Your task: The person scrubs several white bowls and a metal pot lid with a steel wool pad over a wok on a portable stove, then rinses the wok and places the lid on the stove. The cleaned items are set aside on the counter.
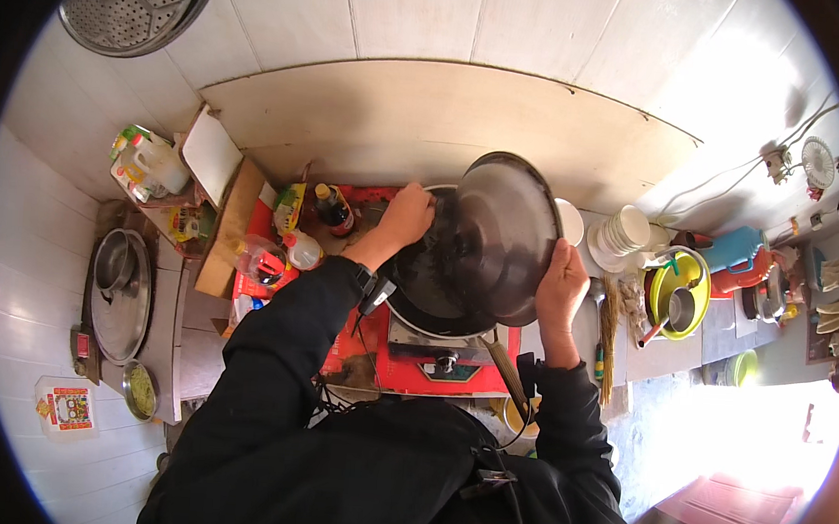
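Observation:
My right hand [564, 282] grips the rim of a dark, shiny domed pan lid [510, 246], which is tilted up over the right part of a black pan [418, 291]. The pan sits on a gas stove [446, 350], its handle [506, 372] pointing toward me. Over the pan's far left rim is my left hand [411, 215], fingers curled downward; whether they hold anything cannot be told. The lid hides part of the pan's inside. Just left of my left hand stands a dark sauce bottle [334, 212] with a yellow cap.
Plastic bottles [303, 251] and a cardboard box [230, 229] are on the left. To the right are stacked white bowls [629, 228], a metal ladle [596, 291], a straw brush [608, 338] and a yellow-green basin [698, 293] with a small saucepan [678, 310]. Behind the stove rises a board [414, 117].

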`<state>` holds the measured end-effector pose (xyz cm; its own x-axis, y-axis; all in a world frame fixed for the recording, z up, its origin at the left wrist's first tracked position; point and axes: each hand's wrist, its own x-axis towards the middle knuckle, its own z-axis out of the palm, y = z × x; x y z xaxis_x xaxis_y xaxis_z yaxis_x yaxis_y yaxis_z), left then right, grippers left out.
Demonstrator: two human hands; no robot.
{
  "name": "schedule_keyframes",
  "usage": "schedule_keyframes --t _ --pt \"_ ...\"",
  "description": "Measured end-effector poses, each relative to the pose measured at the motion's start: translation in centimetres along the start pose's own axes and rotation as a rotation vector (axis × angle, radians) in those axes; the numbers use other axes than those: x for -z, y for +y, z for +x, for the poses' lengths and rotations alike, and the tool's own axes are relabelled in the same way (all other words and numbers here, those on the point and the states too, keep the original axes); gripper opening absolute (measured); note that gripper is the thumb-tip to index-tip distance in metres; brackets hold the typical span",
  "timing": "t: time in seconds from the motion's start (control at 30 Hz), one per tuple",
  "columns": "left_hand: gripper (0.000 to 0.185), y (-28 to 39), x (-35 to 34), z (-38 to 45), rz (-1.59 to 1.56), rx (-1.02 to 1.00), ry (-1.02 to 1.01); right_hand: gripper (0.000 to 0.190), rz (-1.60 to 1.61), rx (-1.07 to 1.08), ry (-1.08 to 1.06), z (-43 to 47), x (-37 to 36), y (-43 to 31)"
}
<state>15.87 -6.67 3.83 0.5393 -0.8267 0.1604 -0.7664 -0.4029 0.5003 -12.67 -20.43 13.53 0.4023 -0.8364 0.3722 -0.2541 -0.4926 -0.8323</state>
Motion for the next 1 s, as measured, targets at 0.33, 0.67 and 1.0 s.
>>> schedule_keyframes --t 0.33,0.67,1.0 --pt "0.025 2.1 -9.7 -7.0 0.009 0.006 -0.439 0.052 -0.03 -0.009 0.063 0.1 3.4 0.3" --pt "0.035 12.0 3.0 -8.2 -0.481 -0.251 0.199 0.048 -0.03 -0.063 0.002 -0.1 0.3 1.6" --pt "0.03 9.5 -0.6 -3.7 -0.33 -0.255 0.36 0.049 -0.012 -0.004 -0.022 -0.2 -0.7 1.4"
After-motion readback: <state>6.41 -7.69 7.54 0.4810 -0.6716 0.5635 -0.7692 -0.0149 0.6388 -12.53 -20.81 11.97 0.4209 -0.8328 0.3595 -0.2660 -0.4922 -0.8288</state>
